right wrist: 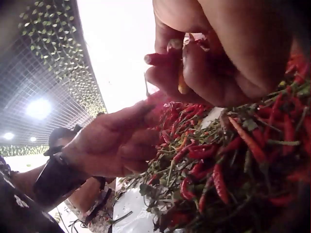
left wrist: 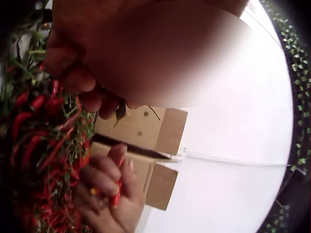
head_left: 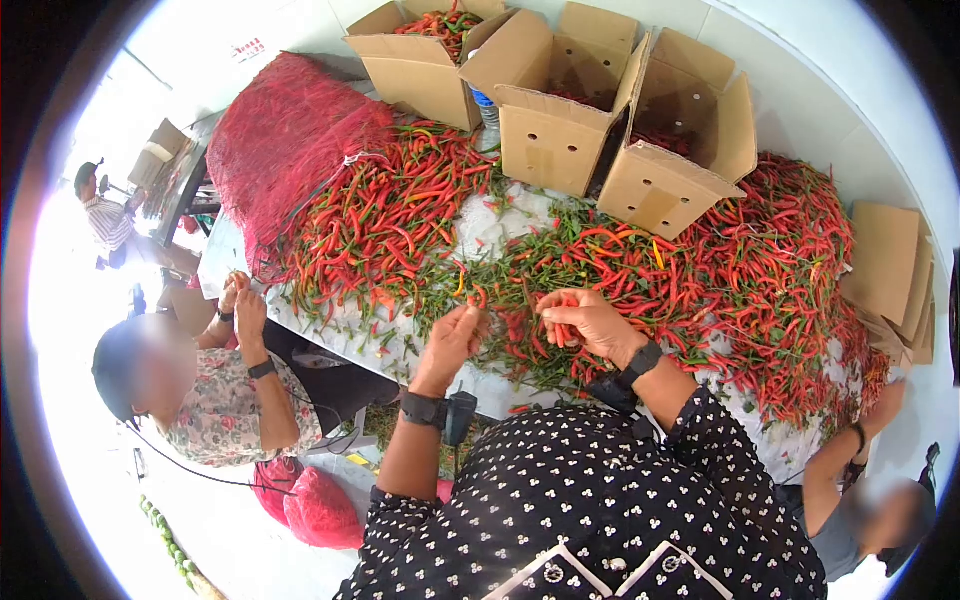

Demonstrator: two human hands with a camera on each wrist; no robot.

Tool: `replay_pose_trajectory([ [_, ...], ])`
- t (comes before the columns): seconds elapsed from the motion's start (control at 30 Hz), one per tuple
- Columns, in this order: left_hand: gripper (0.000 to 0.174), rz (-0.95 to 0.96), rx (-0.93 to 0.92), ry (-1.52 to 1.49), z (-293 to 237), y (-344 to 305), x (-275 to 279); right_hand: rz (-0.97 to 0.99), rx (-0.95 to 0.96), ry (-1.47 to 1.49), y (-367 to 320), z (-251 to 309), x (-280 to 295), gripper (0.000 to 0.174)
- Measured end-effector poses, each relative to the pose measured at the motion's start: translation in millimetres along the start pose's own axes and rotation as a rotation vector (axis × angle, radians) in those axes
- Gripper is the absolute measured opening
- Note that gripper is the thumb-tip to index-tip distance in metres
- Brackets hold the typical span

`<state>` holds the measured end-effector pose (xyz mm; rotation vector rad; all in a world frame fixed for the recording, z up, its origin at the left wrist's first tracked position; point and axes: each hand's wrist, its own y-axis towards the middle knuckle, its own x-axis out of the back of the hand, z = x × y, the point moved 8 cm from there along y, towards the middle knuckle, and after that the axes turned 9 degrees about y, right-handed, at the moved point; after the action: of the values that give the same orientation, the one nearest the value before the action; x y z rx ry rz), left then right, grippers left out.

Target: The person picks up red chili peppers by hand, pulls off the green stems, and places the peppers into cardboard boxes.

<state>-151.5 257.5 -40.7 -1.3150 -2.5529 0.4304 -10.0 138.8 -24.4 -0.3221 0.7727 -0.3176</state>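
My left hand (head_left: 453,345) is raised over the near edge of the chili pile, and a small curved red chili (head_left: 481,295) shows at its fingertips. In the left wrist view a thin stem and a leafy green bit (left wrist: 120,114) poke out from under the curled fingers. A short way to the right, my right hand (head_left: 590,325) grips red chili peppers (head_left: 566,322) in its curled fingers. Seen from the right wrist, more than one chili (right wrist: 158,59) sticks out between thumb and fingers. Both hands are close together, with red chilies and green stems below them.
Loose red chilies (head_left: 760,280) cover much of the table, with a red mesh sack (head_left: 290,140) at the left. Cardboard boxes (head_left: 550,140) with chilies stand along the back, a bottle (head_left: 488,110) among them. One person (head_left: 240,400) works at the left, another (head_left: 850,500) at the right.
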Motion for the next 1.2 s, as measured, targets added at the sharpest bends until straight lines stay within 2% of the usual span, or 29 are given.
replay_pose_trajectory([
  [0.07, 0.032, 0.044, -0.023, 0.035, -8, -3, -21, 0.021, -0.016, -0.141, 4, -1, -11, 0.018],
  [0.13, 0.033, 0.136, -0.046, 0.202, -14, -6, -43, 0.028, -0.009, -0.157, 6, -1, -21, 0.02],
  [0.17, 0.031, 0.199, -0.098, 0.103, -15, -7, -54, -0.012, 0.029, -0.18, 5, 2, -24, 0.018],
  [0.3, 0.03, 0.317, -0.072, 0.138, -15, -9, -63, -0.043, 0.07, -0.24, 3, 4, -21, 0.016],
  [0.37, 0.021, 0.202, -0.225, 0.239, -19, -6, -56, -0.068, 0.076, -0.285, 4, 1, -13, 0.015],
  [0.4, 0.021, 0.202, -0.224, 0.237, -25, -8, -56, -0.093, 0.083, -0.327, 4, 2, -9, 0.015],
  [0.47, 0.017, -0.205, -0.536, 0.605, -73, -21, -37, -0.11, 0.087, -0.419, 3, 6, -8, 0.014],
  [0.63, 0.013, -0.135, -0.474, 0.556, -67, -17, -37, -0.118, 0.075, -0.653, 2, 7, -17, 0.015],
  [0.7, 0.011, -0.134, -0.448, 0.539, -61, -15, -37, -0.076, 0.218, -0.765, 4, 9, -21, 0.017],
  [0.83, 0.013, -0.117, -0.394, 0.445, -42, -11, -35, -0.03, 0.223, -0.849, 1, 8, -28, 0.017],
  [0.9, 0.017, 0.187, -0.033, -0.138, -10, -6, -44, 0.053, 0.233, -0.827, 0, 7, -33, 0.014],
  [0.93, 0.017, 0.187, -0.032, -0.138, -7, -5, -41, 0.053, 0.232, -0.826, 0, 7, -33, 0.014],
  [1.0, 0.017, 0.117, -0.015, -0.144, 0, -3, -26, 0.104, 0.16, -0.646, 0, 3, -34, 0.012],
  [1.03, 0.02, 0.008, 0.013, -0.144, -2, -5, -8, 0.104, 0.161, -0.645, 0, 5, -31, 0.012],
  [1.07, 0.02, 0.009, 0.013, -0.142, -2, -3, 4, 0.063, 0.127, -0.492, 0, 7, -20, 0.012],
  [1.1, 0.022, -0.19, -0.001, 0.219, -5, -3, 32, 0.024, 0.093, -0.34, -1, 7, -10, 0.012],
  [1.13, 0.024, -0.389, -0.014, 0.581, -12, -6, 51, 0.026, 0.094, -0.339, -1, 6, -3, 0.012],
  [1.17, 0.024, -0.392, -0.014, 0.582, -8, -6, 51, 0.021, 0.064, -0.113, 1, 0, 8, 0.012],
  [1.2, 0.022, -0.449, -0.136, 0.718, -16, -8, 48, 0.015, 0.034, 0.112, 3, -3, 12, 0.012],
])
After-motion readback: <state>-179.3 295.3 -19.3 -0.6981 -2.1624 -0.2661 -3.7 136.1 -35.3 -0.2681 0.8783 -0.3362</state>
